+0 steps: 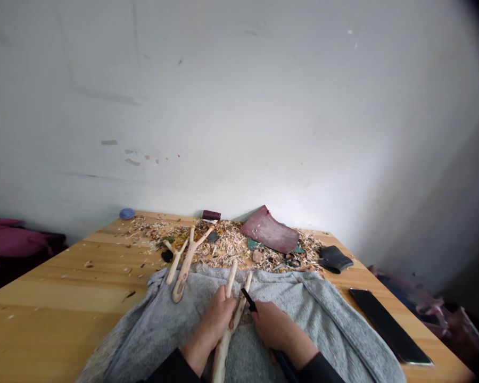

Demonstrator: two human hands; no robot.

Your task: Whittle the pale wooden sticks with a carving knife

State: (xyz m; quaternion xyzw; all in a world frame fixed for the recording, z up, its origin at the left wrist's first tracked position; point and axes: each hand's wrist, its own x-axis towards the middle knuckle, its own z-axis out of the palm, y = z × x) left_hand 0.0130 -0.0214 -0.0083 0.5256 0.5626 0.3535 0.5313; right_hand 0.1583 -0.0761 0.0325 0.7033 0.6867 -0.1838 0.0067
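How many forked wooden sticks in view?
3. One forked stick is held in the left hand over the grey cloth; a longer one and a shorter one lie across the cloth's far edge by the wood shavings. More could be buried there.

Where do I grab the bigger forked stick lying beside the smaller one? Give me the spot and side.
Grip the bigger forked stick by its thick stem end, coming from the near side. That rounded end lies on the grey knit cloth, closest to you. The smaller forked stick sits to its left, and the slim arms reach into the wood shavings.

Pale forked branch [224, 343], speckled grey cloth [281, 290], maroon scrap [269, 230], perhaps leather
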